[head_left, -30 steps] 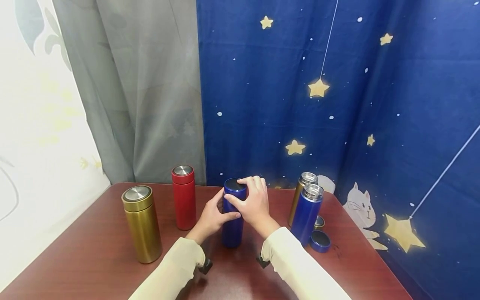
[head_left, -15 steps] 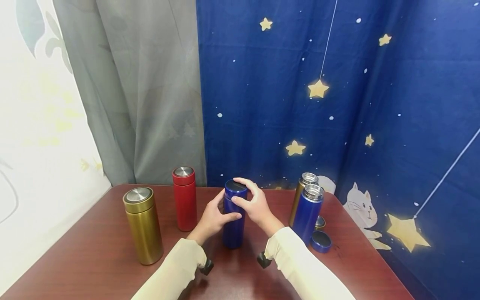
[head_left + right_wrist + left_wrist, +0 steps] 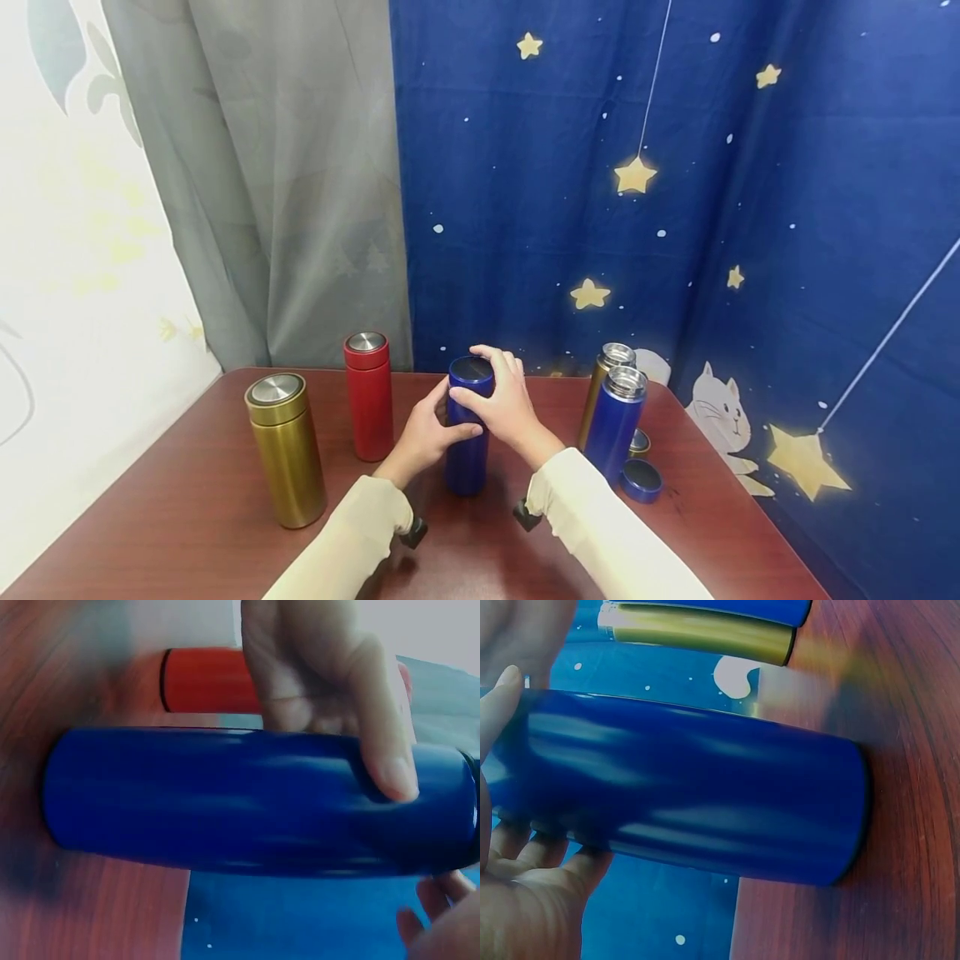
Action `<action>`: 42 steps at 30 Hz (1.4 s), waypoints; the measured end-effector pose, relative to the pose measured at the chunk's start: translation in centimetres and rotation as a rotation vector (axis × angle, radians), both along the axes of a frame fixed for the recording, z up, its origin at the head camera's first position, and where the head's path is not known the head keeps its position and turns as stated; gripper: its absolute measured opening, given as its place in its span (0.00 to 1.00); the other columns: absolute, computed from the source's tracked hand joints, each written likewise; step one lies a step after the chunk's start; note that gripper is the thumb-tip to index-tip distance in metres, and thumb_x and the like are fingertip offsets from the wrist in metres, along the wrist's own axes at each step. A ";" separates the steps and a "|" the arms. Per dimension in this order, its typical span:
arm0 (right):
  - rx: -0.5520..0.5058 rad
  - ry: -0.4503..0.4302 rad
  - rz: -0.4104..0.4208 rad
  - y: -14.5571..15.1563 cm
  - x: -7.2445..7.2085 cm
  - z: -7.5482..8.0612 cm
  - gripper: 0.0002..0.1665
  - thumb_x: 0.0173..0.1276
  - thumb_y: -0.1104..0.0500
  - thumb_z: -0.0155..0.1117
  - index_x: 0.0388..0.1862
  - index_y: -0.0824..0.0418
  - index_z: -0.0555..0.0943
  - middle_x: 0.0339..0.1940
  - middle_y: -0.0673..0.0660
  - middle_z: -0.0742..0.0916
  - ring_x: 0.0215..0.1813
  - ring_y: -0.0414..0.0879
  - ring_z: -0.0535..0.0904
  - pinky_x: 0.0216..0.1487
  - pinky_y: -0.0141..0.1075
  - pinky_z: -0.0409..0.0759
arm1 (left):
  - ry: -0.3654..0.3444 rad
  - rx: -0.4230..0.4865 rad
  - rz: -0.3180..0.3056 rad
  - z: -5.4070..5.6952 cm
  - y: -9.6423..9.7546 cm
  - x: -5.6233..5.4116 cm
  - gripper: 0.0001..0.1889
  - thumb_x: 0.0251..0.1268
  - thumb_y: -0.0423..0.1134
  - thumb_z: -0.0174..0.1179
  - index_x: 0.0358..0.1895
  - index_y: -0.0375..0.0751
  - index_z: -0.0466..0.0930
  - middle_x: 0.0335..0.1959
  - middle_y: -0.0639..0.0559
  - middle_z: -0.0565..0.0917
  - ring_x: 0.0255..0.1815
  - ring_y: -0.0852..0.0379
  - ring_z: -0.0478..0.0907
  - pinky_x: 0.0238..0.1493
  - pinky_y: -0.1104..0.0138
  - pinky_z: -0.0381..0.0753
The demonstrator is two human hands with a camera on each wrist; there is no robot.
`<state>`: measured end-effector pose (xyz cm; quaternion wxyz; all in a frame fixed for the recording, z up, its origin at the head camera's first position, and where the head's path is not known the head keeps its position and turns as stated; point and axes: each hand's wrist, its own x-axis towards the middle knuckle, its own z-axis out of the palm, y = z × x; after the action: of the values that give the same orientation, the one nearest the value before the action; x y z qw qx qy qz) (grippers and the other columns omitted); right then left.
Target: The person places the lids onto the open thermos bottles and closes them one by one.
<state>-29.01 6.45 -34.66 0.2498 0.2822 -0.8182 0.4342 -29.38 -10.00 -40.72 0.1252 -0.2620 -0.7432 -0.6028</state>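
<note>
A blue thermos (image 3: 467, 471) with a dark-topped lid (image 3: 471, 371) stands upright on the table in the middle of the head view. My left hand (image 3: 422, 435) grips its upper body from the left, the thumb lying across the near side. Around the lid curl the thumb and fingers of my right hand (image 3: 506, 407). In the left wrist view the blue thermos (image 3: 705, 780) shows its base on the table, with left fingers behind it. The right wrist view shows the blue thermos (image 3: 225, 802) under the left thumb; right fingertips (image 3: 435, 900) appear at the lower right.
A gold thermos (image 3: 288, 467) and a red thermos (image 3: 369, 408) stand lidded at the left. To the right are an uncapped blue thermos (image 3: 615, 429) and an uncapped gold thermos (image 3: 592, 400). A loose blue lid (image 3: 641, 481) and gold lid (image 3: 639, 443) lie beside them.
The right thumb and fingers shifted right on the lid half a second ago, then back left to where they are now. The left hand and the thermos stay in place.
</note>
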 end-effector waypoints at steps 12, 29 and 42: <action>-0.044 -0.005 0.133 1.3 -0.4 0.0 0.29 0.57 0.54 0.73 0.60 0.50 0.81 0.57 0.48 0.83 0.59 0.46 0.72 0.59 0.51 0.71 | 0.003 0.021 0.006 0.0 0.1 0.1 0.46 0.51 0.32 0.74 0.74 0.48 0.60 0.63 0.48 0.76 0.57 0.49 0.78 0.55 0.53 0.78; 0.093 0.175 -0.068 0.9 -0.5 -0.3 0.32 0.53 0.42 0.76 0.56 0.51 0.82 0.49 0.51 0.82 0.52 0.45 0.70 0.52 0.44 0.70 | -0.018 0.009 0.012 0.1 0.2 0.0 0.45 0.52 0.38 0.75 0.74 0.52 0.60 0.64 0.50 0.75 0.59 0.50 0.77 0.56 0.52 0.77; 0.211 0.200 -0.141 0.7 -0.2 0.4 0.33 0.55 0.35 0.72 0.54 0.52 0.79 0.46 0.52 0.80 0.49 0.47 0.69 0.48 0.42 0.71 | 0.002 0.032 -0.016 -0.1 0.1 -0.1 0.45 0.52 0.36 0.74 0.74 0.51 0.61 0.62 0.50 0.77 0.58 0.51 0.78 0.56 0.55 0.77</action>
<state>-29.24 7.20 -34.26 0.3288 0.2907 -0.8480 0.2972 -29.47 -9.86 -40.81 0.1252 -0.2665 -0.7312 -0.6153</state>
